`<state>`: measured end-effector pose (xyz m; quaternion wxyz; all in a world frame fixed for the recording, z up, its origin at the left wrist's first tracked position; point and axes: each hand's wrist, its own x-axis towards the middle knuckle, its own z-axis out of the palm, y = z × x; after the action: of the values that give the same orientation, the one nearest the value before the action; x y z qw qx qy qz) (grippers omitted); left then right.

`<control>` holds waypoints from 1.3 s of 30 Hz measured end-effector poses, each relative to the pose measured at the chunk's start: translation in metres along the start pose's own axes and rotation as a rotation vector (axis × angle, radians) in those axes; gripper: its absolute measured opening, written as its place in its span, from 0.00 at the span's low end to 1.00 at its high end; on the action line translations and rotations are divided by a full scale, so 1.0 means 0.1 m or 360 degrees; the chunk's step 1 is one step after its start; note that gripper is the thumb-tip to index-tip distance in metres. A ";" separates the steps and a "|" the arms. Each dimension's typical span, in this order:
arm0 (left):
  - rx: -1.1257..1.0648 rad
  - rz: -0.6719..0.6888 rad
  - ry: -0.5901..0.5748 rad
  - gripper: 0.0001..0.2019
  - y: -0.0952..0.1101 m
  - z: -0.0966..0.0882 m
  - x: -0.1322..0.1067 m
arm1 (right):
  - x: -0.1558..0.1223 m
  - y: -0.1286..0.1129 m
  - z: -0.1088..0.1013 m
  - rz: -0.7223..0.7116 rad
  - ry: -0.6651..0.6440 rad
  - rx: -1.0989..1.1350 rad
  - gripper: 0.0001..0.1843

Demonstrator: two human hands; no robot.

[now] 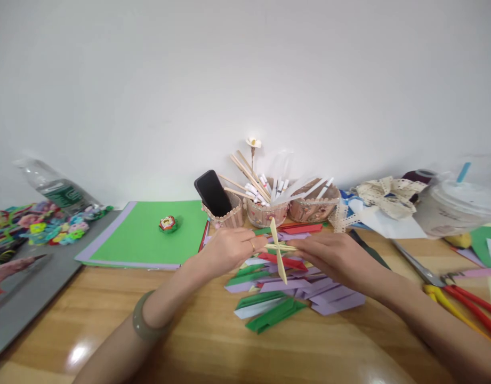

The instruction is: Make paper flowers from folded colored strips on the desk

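My left hand (237, 249) and my right hand (337, 257) face each other above the table, fingers closed. Between them is a pale yellow cross of folded paper strips (278, 248). Its left arm is pinched by my left fingertips, its right arm by my right; the other two arms point up and down, free. A bangle circles my left wrist and a ring is on a left finger. Beneath the hands lies a loose pile of folded paper strips (285, 288) in purple, green, red and white.
Behind the pile stand small baskets (267, 213) with pens, sticks and a phone (213, 193). Green paper (141, 229) bearing a small paper flower (167, 224) lies left. Scissors (423, 269) and pliers (469, 298) lie right, below a lidded cup (455, 205). A bottle (57, 186) stands far left.
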<state>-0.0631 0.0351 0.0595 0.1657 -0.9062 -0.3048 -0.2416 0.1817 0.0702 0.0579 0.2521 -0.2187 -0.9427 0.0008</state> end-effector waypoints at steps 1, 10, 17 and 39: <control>0.0005 -0.0016 0.0004 0.12 0.00 0.00 0.00 | 0.01 0.00 -0.03 0.0068 -0.0074 0.0110 0.13; -0.0320 -0.0221 -0.0165 0.15 0.12 0.10 0.02 | 0.13 -0.12 0.01 0.1009 -0.0269 0.1278 0.21; -0.1121 -0.0801 -0.0217 0.19 0.20 0.06 0.12 | 0.14 -0.12 0.09 0.1144 -0.0287 0.1651 0.17; -0.1848 -0.1954 0.0066 0.09 0.49 0.19 0.23 | 0.17 -0.37 0.04 0.1073 -0.0015 0.1025 0.10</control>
<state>-0.0103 0.0171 0.0490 -0.4813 -0.5166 -0.5675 -0.4236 0.1517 0.0435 0.0668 0.2885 -0.4235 -0.7719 0.3763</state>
